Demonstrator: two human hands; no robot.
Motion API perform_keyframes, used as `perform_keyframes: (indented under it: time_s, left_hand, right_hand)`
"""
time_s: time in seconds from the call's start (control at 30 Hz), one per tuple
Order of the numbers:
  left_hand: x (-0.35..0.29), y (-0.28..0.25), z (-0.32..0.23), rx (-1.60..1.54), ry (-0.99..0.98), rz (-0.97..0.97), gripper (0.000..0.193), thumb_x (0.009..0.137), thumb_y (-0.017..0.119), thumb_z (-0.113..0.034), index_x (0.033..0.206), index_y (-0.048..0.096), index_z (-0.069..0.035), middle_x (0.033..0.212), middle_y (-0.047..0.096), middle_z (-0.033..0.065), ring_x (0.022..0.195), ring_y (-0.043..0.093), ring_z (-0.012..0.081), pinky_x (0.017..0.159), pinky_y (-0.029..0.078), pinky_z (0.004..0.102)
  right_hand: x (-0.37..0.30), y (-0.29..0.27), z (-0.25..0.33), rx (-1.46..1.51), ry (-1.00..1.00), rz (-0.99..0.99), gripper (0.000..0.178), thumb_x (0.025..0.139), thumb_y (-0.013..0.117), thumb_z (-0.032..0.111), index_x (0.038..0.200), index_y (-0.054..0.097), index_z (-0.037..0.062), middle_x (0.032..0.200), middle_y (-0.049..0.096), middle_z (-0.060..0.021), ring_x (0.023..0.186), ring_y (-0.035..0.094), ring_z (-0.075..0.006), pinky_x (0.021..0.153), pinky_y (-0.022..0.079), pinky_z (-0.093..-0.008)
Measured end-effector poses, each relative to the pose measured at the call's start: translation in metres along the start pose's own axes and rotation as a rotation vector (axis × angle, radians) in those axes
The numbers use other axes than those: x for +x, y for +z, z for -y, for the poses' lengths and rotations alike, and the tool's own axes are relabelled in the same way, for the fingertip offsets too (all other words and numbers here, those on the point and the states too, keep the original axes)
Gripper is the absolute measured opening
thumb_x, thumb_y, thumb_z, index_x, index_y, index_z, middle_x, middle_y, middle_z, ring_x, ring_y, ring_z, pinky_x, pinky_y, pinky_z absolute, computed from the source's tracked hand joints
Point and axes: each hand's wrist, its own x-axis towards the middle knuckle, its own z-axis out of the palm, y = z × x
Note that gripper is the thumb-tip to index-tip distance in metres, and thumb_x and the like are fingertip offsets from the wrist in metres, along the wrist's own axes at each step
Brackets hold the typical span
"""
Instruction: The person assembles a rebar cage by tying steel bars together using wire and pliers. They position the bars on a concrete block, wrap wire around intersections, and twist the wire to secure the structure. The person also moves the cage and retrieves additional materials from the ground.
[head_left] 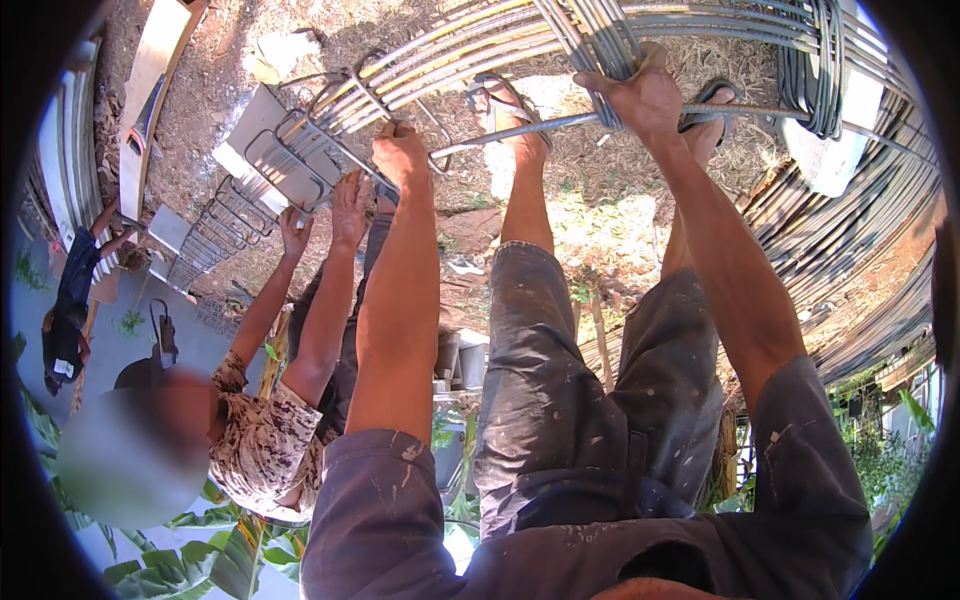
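Observation:
My right hand [645, 100] is closed round a bundle of steel stirrups [592, 35], its thumb pointing left across them. A ribbed rebar [555, 126] passes just under that bundle and runs left toward my left hand [402, 155]. The left fingers are curled shut on a bent steel stirrup [362, 88] around the long bars; the exact grip is partly hidden. More stirrups [285, 160] stand spaced along the bars to the left. Beside my left arm, a co-worker's two hands [348, 208] reach to the same stirrups.
Several long rebars [480, 48] curve across the far side. Another stirrup bundle [825, 70] hangs over them at right, above a pale block [835, 160]. Many thin rods [850, 250] lie at right. A wooden plank [150, 100] lies far left, near another person [72, 300].

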Motion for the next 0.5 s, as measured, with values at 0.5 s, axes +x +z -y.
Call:
perform_keyframes:
  time_s: [0.5]
  left_hand:
    - [-0.140,0.039,-0.177,-0.877,0.011,0.631,0.029,0.092,0.064,-0.019,0.105,0.066,0.007,0.084,0.066,0.0115,0.076,0.062,0.0161,0.065,0.050,0.0302]
  right_hand:
    - [0.039,-0.017,-0.026,0.668,0.070,0.558,0.050,0.070,0.086,0.024,0.108,0.069,-0.0029,0.099,0.070,-0.0145,0.092,0.064,-0.0230,0.085,0.050,-0.0363]
